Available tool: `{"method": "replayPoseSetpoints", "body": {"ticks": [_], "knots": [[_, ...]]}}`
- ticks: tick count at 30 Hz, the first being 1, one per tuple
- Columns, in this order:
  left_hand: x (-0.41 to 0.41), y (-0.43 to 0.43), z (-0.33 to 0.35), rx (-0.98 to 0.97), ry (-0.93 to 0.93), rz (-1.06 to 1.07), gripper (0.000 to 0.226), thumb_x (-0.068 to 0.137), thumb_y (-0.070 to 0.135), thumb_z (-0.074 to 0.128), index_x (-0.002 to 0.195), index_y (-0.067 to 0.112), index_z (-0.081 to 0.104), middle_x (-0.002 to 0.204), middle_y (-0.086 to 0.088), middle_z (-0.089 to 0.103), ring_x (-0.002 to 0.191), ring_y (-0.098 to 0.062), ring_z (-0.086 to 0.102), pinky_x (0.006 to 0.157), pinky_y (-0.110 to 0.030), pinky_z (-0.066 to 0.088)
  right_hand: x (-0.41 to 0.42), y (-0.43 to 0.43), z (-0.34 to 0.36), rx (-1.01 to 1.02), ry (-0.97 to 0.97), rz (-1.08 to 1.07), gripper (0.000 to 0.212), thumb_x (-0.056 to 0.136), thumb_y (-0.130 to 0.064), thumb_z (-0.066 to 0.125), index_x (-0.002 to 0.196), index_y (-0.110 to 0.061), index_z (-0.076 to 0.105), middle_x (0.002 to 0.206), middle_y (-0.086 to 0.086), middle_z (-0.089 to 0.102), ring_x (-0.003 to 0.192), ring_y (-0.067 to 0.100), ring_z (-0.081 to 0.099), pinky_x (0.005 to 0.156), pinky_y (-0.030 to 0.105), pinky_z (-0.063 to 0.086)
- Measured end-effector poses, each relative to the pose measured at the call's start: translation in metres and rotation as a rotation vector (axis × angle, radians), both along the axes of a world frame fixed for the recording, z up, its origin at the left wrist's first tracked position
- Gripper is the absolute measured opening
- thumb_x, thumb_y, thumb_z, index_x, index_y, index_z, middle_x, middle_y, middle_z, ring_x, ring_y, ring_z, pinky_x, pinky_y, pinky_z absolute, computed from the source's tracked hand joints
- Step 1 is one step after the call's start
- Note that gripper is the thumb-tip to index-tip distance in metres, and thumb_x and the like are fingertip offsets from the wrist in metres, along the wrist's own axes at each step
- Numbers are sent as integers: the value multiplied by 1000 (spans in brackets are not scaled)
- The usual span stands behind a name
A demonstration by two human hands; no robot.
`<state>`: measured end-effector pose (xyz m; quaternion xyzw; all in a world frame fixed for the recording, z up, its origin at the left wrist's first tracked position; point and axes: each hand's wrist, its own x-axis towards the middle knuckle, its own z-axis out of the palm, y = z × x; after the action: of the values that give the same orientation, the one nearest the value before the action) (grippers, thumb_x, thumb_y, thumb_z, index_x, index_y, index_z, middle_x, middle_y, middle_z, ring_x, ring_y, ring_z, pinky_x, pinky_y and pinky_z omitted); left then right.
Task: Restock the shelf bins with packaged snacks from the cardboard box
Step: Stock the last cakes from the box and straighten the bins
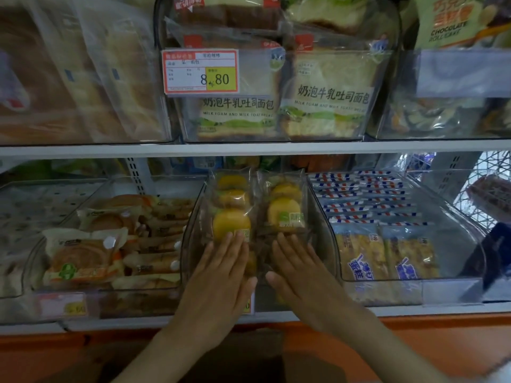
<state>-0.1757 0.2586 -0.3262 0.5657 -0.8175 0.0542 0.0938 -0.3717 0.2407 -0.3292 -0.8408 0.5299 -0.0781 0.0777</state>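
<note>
We see a clear plastic bin (193, 225) on the lower shelf, middle slot, holding two rows of clear-wrapped snack packs. Left row (231, 208) and right row (284, 205) show round yellow cakes, stacked front to back, leaning slightly. Front packs carry small green labels. Rows touch side by side.
</note>
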Motion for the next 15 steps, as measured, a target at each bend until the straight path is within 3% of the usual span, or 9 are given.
{"method": "replayPoseSetpoints", "body": {"ticks": [2,5,10,13,15], "knots": [[2,2,-8,98,-13,62,69,84,61,-18,144,27,-17,154,8,-28,139,-10,-31,115,-34,-19,8,-4,-4,7,67,-35,73,90,-62,-2,151,-23,-6,159,-5,-14,146,16,-20,118,35,-16],[4,-5,-9,97,3,104,69,87,59,-11,149,29,-5,157,9,-15,143,-7,-19,118,-33,-10,13,-13,-4,21,100,-9,71,92,-62,2,153,-26,1,161,-3,-8,148,21,-15,121,43,-7],[-3,-7,-8,143,29,122,59,96,52,0,151,32,4,159,12,-8,143,-4,-16,119,-33,-10,-4,-13,-6,49,74,14,65,95,-58,5,153,-27,1,161,-3,-6,148,17,-14,120,38,-7],[0,1,-1,132,6,103,62,95,55,-4,151,30,4,159,11,-9,142,-4,-22,118,-35,-14,-4,-8,-4,-27,-81,12,71,89,-64,-1,152,-32,2,162,-4,1,149,17,-7,122,40,-1],[4,11,3,3,-25,114,68,95,57,-7,151,25,14,159,5,2,146,-11,-14,119,-40,-10,5,-9,1,-92,-184,71,70,90,-68,-3,152,-36,5,161,-7,5,149,14,-3,122,41,3]]}}
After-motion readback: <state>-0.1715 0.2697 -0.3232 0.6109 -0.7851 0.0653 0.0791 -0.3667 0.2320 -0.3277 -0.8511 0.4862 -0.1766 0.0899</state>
